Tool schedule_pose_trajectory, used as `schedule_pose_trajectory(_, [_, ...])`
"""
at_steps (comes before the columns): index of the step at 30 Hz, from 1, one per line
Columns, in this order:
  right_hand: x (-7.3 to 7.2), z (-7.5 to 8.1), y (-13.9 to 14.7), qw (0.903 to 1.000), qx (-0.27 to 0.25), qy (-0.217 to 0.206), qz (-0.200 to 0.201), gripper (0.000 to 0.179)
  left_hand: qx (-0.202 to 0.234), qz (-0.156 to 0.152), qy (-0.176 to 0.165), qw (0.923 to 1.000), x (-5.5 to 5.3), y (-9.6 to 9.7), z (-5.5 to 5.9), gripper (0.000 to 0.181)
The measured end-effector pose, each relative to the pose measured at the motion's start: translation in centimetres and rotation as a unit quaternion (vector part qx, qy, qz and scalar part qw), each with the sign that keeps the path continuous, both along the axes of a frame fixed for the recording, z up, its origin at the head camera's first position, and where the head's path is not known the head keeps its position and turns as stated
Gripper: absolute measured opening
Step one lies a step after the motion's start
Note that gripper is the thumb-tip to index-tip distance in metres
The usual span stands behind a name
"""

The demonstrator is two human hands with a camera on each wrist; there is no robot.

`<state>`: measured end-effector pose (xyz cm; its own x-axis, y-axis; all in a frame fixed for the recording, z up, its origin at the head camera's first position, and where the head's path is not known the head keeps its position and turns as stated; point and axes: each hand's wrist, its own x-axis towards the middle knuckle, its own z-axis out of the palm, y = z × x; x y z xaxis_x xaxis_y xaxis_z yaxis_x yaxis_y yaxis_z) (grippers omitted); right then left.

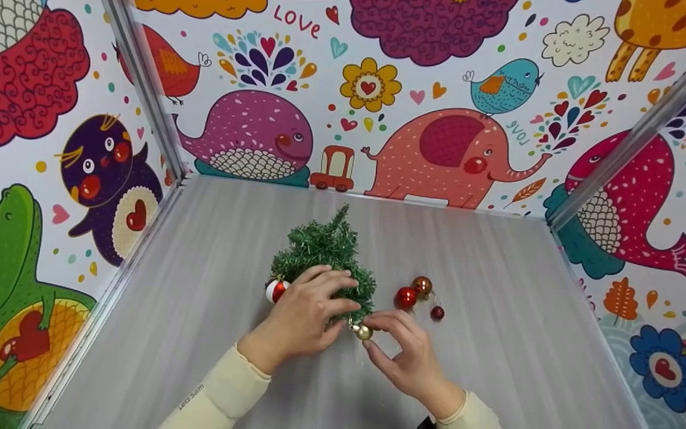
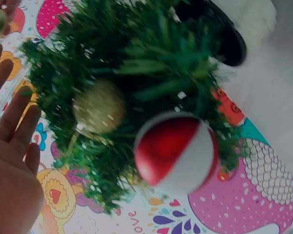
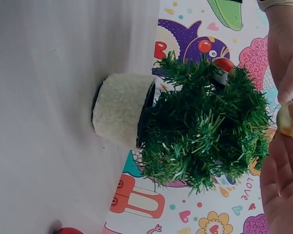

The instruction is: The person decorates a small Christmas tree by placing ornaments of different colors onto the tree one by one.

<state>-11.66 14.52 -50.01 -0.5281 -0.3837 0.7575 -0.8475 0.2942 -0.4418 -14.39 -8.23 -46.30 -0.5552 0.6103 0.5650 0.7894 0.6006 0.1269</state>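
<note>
A small green tinsel Christmas tree (image 1: 328, 244) stands in a white fuzzy pot (image 3: 122, 109). My right hand (image 1: 405, 354) pinches a small gold bauble (image 1: 364, 332) between thumb and fingertips, at the tree's near side. The left hand (image 1: 304, 313) reaches over the tree's front, fingers spread and loosely bent. Its thumb comes close to the bauble's cap. Hanging on the left side of the tree is a red and white bauble (image 2: 176, 153). Beside that, a glittery gold bauble (image 2: 100, 107) sits among the branches.
Right of the tree, a red bauble (image 1: 405, 297), a copper-coloured bauble (image 1: 421, 286) and a smaller dark red one (image 1: 437, 313) lie on the grey table (image 1: 498, 357). Panels printed with cartoon animals (image 1: 438, 155) wall the table at the back and sides.
</note>
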Motion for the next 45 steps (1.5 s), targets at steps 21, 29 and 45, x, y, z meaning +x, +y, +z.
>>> schedule_pose_trajectory(21, [1.1,0.2,-1.5,0.9966,-0.022,-0.073,0.031,0.039,0.112,0.015,0.058,0.992,2.5,-0.3,-0.9,0.008])
schedule_pose_trajectory(29, [0.5,-1.3,-1.9,0.9934,0.007,-0.108,0.038,0.04,0.098,0.057,0.078,0.9905,2.9,-0.7,-1.8,0.007])
schedule_pose_trajectory(45, [-0.9,-3.3,-2.9,0.9963,0.018,-0.084,0.001,0.029,0.085,0.061,0.082,0.9911,1.9,-0.5,-2.2,0.007])
